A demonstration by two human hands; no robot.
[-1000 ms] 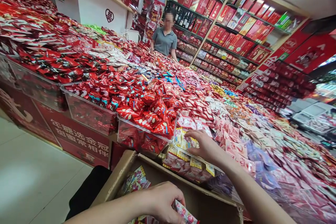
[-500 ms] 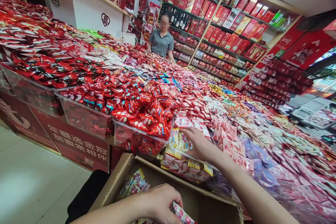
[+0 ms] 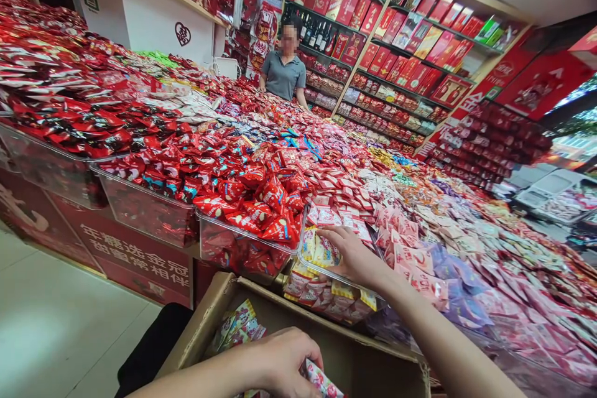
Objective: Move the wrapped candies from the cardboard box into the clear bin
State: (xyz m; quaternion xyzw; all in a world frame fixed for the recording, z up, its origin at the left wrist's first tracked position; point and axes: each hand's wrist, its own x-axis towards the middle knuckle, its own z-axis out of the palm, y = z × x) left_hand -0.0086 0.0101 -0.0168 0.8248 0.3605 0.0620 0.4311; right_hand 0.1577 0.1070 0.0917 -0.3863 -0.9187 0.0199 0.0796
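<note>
My left hand (image 3: 291, 360) is down inside a cardboard box (image 3: 224, 295), its fingers closed on a small pink-and-white candy packet (image 3: 323, 380). More printed candy packets (image 3: 240, 323) lie in the box to the left of that hand. My right hand (image 3: 357, 255) rests over a clear plastic bin (image 3: 326, 273) just beyond the box. Its fingers are stretched out and touch yellow-and-white candy packets (image 3: 317, 247) in the bin; the thumb is hidden. Similar packets show through the bin's front wall.
Left of that bin stands another clear bin (image 3: 212, 239) of red-wrapped candies (image 3: 261, 202). Pink and purple packets (image 3: 459, 286) are heaped to the right. Across the sloping candy display, a person in a grey shirt (image 3: 283, 74) stands before shelves of red boxes (image 3: 345, 3).
The view has shifted slightly. Both hands stay in nearly the same places, the left with the candy packet and the right on the bin.
</note>
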